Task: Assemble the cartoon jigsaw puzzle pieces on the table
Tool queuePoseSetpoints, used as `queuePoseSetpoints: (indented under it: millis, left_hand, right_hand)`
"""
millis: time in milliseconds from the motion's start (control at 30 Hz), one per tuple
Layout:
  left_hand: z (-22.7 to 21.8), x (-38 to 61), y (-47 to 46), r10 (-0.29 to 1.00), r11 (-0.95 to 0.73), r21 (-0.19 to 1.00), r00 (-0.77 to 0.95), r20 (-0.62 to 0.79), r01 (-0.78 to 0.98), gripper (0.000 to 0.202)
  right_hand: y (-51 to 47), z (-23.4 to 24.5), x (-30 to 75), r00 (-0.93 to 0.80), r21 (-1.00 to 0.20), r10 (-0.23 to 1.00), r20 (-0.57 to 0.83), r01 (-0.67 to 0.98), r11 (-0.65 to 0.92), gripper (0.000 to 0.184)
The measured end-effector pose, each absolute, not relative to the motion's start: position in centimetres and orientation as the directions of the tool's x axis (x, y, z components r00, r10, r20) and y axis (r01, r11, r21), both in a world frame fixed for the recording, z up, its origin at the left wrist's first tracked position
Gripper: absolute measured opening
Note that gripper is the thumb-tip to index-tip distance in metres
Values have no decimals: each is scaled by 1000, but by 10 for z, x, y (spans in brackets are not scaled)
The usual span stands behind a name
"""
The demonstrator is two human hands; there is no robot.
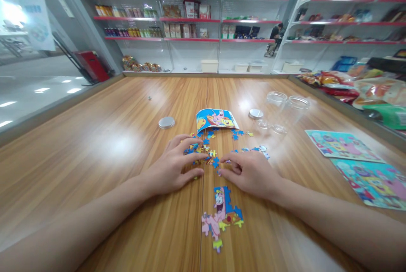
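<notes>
My left hand [177, 162] lies over the left part of a pile of small puzzle pieces [212, 152], its fingers spread and partly hiding them. My right hand [250, 170] is at the right edge of the pile, thumb and index finger apart, other fingers curled under. A small piece lies by its thumb tip. Closer to me is a joined puzzle section [223, 212] with a pink starfish character and blue background. Behind the pile stands a curved picture card [217, 119] showing cartoon characters in a boat.
A silver lid [166, 122] lies left of the card, another lid [256, 114] right of it. Two clear jars [296, 111] stand at the back right. Two finished-looking puzzle pictures [345, 146] lie at right. Snack packages [333, 83] and stocked shelves [190, 20] are beyond the table.
</notes>
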State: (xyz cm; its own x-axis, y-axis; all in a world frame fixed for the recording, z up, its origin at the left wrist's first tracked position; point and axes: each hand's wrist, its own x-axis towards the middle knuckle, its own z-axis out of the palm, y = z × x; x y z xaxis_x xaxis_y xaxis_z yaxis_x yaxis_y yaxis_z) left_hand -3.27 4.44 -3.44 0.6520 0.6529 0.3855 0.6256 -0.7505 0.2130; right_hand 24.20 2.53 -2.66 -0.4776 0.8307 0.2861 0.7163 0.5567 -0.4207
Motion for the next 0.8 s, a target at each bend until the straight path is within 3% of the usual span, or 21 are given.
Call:
queuePoseSetpoints:
  millis: [300,533,667,800]
  left_hand:
    - [-34,-32,43,585,-811,225,734,346,541,33]
    - [-34,-33,44,556,-831,250,761,335,497,36]
    - [-32,-33,42,548,-836,223,777,311,501,47]
    - [-31,-32,40,512,-859,191,810,287,475,43]
  right_hand:
    - [24,-23,241,-429,-396,873,233,778,488,16]
    - [23,-23,239,-494,-389,831,257,734,556,23]
    - [22,-22,239,-537,-396,801,265,697,598,21]
    - [23,-24,241,-509,-377,822,257,730,570,22]
